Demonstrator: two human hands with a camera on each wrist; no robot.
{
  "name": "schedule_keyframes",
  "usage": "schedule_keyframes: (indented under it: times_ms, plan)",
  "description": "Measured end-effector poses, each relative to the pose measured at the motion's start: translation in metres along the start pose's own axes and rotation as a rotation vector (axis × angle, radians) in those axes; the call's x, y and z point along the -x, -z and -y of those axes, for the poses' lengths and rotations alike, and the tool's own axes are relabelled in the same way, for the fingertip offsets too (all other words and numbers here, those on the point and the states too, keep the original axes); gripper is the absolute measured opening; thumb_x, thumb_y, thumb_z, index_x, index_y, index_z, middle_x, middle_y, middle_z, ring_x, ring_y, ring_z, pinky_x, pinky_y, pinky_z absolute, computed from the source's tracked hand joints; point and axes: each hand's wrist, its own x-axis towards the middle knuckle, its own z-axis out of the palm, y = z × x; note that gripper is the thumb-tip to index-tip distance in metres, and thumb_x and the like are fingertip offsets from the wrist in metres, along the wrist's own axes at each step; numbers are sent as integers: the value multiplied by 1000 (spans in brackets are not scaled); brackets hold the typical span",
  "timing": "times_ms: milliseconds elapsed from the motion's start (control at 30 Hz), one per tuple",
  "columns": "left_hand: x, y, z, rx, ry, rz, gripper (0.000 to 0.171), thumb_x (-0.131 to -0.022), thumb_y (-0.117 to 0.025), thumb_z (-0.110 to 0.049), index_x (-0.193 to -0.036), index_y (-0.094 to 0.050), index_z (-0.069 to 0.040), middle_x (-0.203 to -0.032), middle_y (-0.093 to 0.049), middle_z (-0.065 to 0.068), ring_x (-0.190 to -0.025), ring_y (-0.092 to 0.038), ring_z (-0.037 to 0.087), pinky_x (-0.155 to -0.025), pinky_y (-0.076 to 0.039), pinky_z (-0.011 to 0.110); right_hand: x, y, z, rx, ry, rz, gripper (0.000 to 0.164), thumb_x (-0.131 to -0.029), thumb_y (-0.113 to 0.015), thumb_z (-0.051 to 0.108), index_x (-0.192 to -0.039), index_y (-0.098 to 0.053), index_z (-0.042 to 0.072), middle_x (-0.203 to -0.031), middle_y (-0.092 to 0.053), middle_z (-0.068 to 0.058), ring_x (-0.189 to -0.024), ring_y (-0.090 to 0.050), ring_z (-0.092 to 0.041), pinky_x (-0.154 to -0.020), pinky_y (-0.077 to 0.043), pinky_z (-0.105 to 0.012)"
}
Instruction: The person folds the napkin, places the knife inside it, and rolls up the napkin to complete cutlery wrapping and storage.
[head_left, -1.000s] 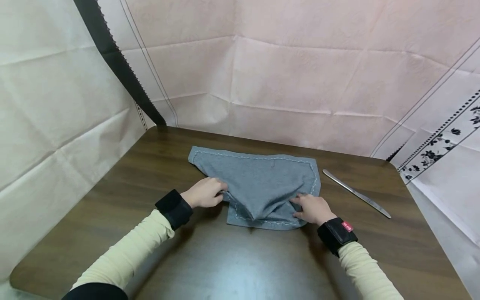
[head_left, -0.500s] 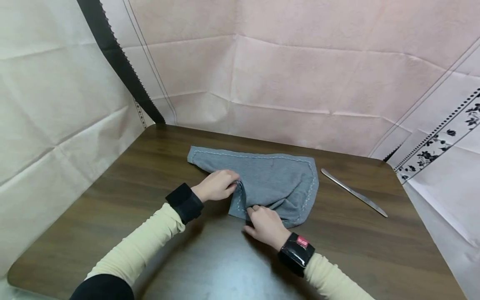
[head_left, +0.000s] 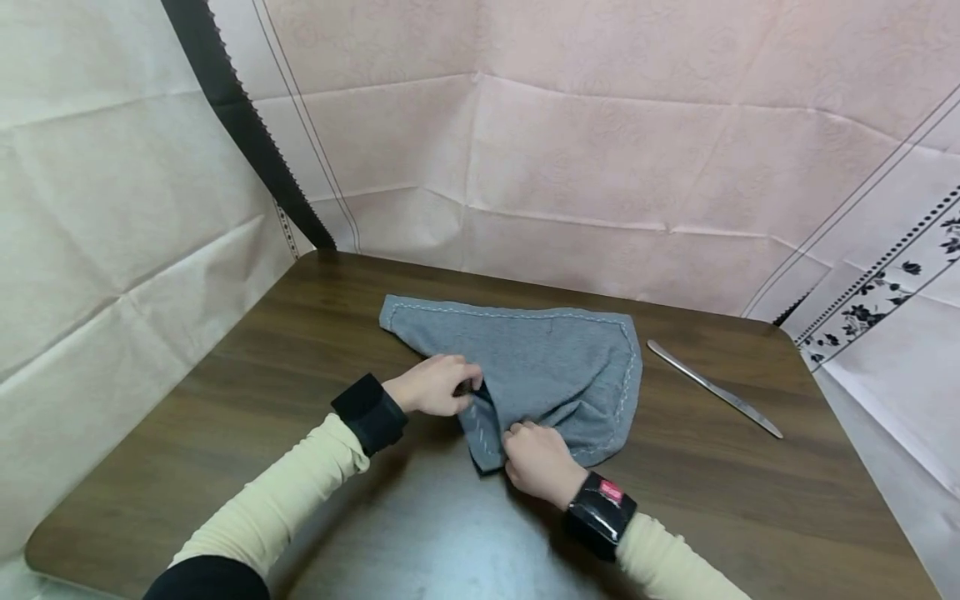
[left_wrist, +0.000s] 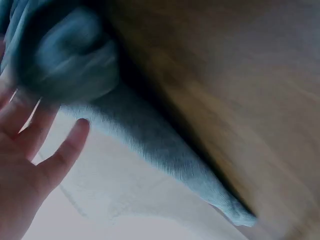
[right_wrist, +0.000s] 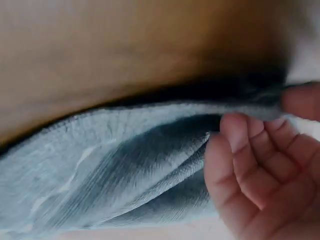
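Note:
A grey-blue cloth [head_left: 525, 350] with pale stitching along its border lies on the table, its lower part wrinkled and folded. My left hand [head_left: 435, 383] is at its left side, thumb and fingers apart in the head view. In the left wrist view the spread fingers of my left hand [left_wrist: 30, 145] meet a blurred, bunched part of the cloth [left_wrist: 150, 130], while the thumb stands off it. My right hand [head_left: 543, 462] pinches the lower edge with curled fingers. Close up, the cloth [right_wrist: 125, 155] rises in folds beside the curled fingers of my right hand [right_wrist: 265, 175].
A slim silver metal strip, like a table knife [head_left: 712, 387], lies to the right of the cloth. The brown wooden table [head_left: 262, 375] ends at the back against pale wall sheeting [head_left: 562, 158] with creases. More sheeting hangs at left and right.
My right hand has moved left from the cloth's lower right to its lower middle and grips the edge. My left hand has moved slightly right, its thumb now parted from the fingers. The lower left corner has shifted.

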Motion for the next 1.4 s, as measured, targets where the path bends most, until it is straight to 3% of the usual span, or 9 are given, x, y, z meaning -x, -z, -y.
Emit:
schedule_keyframes:
  times_ms: [100,233,467,767,933,1100,1233,1300,1400]
  plan:
    - [5,-3,4,17,48,107,29,-78,-59,-13,-107,-60,-9,-102,-58,6,-94,-53,20,-80,-43,35,15,19,-7,-229,21,79,18,-68,-60,9,-58,-46,15,-65,-44,5,-58,-46,-11,-49,-40,-27]
    - [8,-2,9,61,142,190,43,-83,-52,-17,-124,-53,-5,-125,-50,13,-117,-43,28,-95,-35,42,34,36,-17,-382,109,117,16,-67,-56,5,-59,-48,16,-78,-52,6,-66,-47,-7,-56,-40,-22]
    - [-2,-5,25,64,227,193,43,-94,-33,-13,-133,-41,4,-135,-39,24,-126,-33,36,-102,-26,44,58,41,-20,-488,200,211,19,-65,-57,4,-58,-45,16,-95,-61,2,-78,-53,-4,-65,-44,-20]
    - [-29,-16,43,-45,295,148,46,-95,-41,-19,-137,-36,-2,-136,-38,22,-124,-38,34,-96,-34,46,74,39,-26,-556,298,236,23,-57,-56,3,-50,-39,17,-83,-58,11,-73,-47,2,-57,-32,-7]
    - [-34,-15,45,-87,370,158,47,-95,-43,-22,-138,-36,-5,-138,-38,18,-122,-39,35,-92,-37,48,82,46,-29,-666,315,286,25,-54,-53,0,-47,-34,15,-59,-37,15,-59,-25,5,-47,-16,-7]
    - [-31,-13,44,-109,392,154,46,-94,-47,-22,-136,-39,-4,-135,-40,18,-119,-41,36,-88,-39,49,98,51,-36,-775,219,417,29,-54,-51,-4,-49,-28,13,-54,-13,12,-52,-5,1,-46,-7,-16]
    - [-31,-18,36,-139,387,146,43,-92,-52,-22,-130,-46,-2,-129,-42,19,-115,-42,36,-82,-43,46,103,50,-44,-791,151,486,23,-58,-52,-5,-49,-40,13,-49,-20,16,-46,-11,6,-41,-12,-13]
    - [-33,-21,28,-145,353,136,37,-90,-55,-21,-121,-53,0,-119,-44,19,-106,-44,33,-76,-45,43,99,49,-47,-738,137,449,20,-60,-52,-4,-53,-49,14,-49,-31,17,-45,-21,8,-40,-20,-11]
    - [-38,-25,15,-119,288,96,23,-88,-58,-17,-102,-61,1,-102,-47,17,-91,-45,29,-67,-43,38,87,48,-53,-522,81,313,13,-68,-58,1,-70,-61,13,-64,-53,10,-54,-45,1,-48,-38,-17]
